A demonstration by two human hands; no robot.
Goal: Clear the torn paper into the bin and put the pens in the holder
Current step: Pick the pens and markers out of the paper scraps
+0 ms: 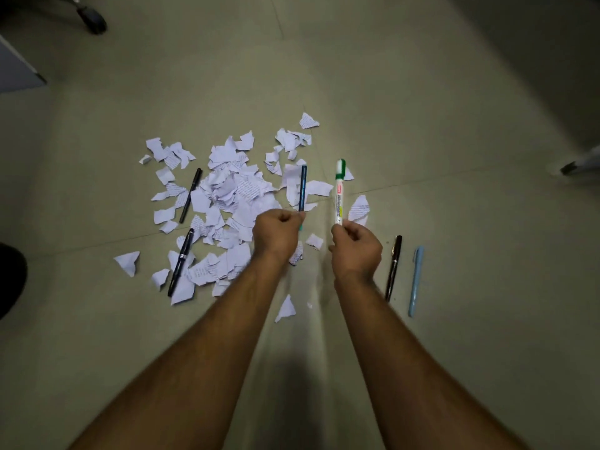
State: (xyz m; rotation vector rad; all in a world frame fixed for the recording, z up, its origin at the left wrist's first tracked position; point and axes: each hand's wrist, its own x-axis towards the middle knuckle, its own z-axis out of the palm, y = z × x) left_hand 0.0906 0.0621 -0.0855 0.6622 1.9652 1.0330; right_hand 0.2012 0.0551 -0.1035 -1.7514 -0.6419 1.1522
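Note:
Several torn paper scraps [227, 190] lie spread over the tiled floor, mostly left of centre. My left hand [277, 235] grips a dark blue pen [303, 186] by its lower end, pointing away from me. My right hand [357, 250] holds a white marker with a green cap [339, 190] the same way. Two black pens [191, 194] [180, 261] rest among the scraps on the left. A dark pen [393, 267] and a light blue pen [415, 280] lie side by side on the floor, right of my right hand. No bin or holder is in view.
A chair castor [92, 19] stands at the top left, with a grey panel [16, 66] below it. A dark object [11, 280] sits at the left edge. Another furniture foot [578, 165] shows at the right edge.

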